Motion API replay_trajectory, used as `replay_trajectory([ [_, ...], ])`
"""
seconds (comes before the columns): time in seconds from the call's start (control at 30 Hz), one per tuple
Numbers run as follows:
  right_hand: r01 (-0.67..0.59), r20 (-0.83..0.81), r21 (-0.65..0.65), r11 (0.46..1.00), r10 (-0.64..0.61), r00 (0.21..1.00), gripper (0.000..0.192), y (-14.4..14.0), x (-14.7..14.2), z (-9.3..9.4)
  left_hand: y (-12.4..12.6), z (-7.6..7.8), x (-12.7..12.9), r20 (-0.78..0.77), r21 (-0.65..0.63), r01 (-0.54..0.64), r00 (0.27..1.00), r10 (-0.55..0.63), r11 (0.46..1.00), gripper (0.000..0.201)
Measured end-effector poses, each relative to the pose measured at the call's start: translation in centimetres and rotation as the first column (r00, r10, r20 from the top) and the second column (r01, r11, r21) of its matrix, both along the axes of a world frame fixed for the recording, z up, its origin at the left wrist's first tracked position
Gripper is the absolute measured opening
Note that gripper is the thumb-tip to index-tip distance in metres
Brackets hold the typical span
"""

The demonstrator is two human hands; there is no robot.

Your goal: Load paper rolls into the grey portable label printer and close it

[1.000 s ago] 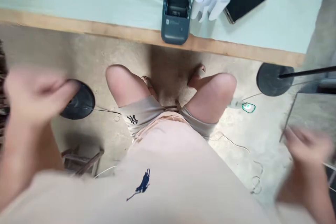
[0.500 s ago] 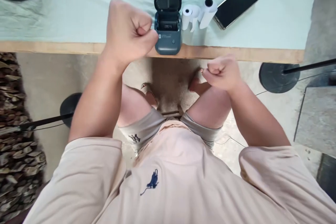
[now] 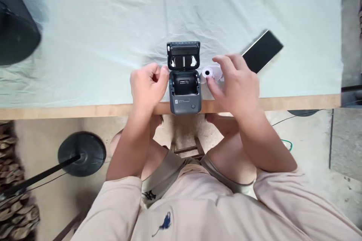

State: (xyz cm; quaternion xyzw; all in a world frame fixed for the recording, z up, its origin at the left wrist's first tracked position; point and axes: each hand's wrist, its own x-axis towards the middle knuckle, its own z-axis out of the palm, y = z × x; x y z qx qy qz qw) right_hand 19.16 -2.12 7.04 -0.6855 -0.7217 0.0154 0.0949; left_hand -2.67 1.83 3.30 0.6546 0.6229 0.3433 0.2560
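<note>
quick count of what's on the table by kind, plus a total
printer, lid open: 1
paper roll in view, under the right hand: 1
phone: 1
dark object at the far left edge, too blurred to name: 1
total: 4

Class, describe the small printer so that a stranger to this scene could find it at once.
Start at the table covered in pale green cloth and follow its wooden front edge to the middle. There sits the printer, between the left hand and right hand: a dark grey box, lid flipped open.
</note>
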Motion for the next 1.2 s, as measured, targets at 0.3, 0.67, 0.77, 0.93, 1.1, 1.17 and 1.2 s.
replay_trajectory([
  [0.3,-0.034,-0.094,-0.011,0.999,0.032,0.995,0.033,0.1,-0.3,-1.9,-1.1,0.0,0.0,-0.139,-0.138,-0.043,0.990,0.024,0.989,0.038],
  [0.67,-0.172,-0.879,0.067,0.983,0.140,0.456,0.047,-1.8,0.7,-2.9,-2.0,0.9,0.8,-0.152,-0.191,-0.041,0.988,0.012,0.981,0.045],
  [0.77,-0.147,-0.977,-0.126,0.981,-0.097,0.190,0.038,-1.2,0.3,-4.5,-2.4,1.3,0.9,-0.217,-0.258,-0.005,0.975,-0.053,0.966,0.053],
  [0.93,-0.198,-0.990,-0.140,0.970,-0.143,0.001,0.042,-1.2,-0.7,-5.2,-2.8,2.0,1.4,-0.272,-0.302,0.027,0.956,-0.113,0.953,0.051],
  [1.1,-0.175,-0.981,-0.157,0.972,-0.174,-0.085,0.049,-1.5,-1.9,-5.6,-2.5,2.4,1.5,-0.158,-0.416,-0.015,0.986,-0.056,0.909,0.035],
  [1.17,-0.164,-0.987,-0.141,0.976,-0.151,-0.046,0.050,-1.5,-2.2,-5.7,-2.6,2.3,1.5,-0.064,-0.456,-0.002,0.998,-0.030,0.890,0.036],
  [1.2,-0.158,-0.992,-0.127,0.979,-0.128,0.006,0.049,-1.5,-2.2,-5.7,-2.7,2.1,1.5,0.011,-0.466,0.021,1.000,-0.018,0.885,0.039],
])
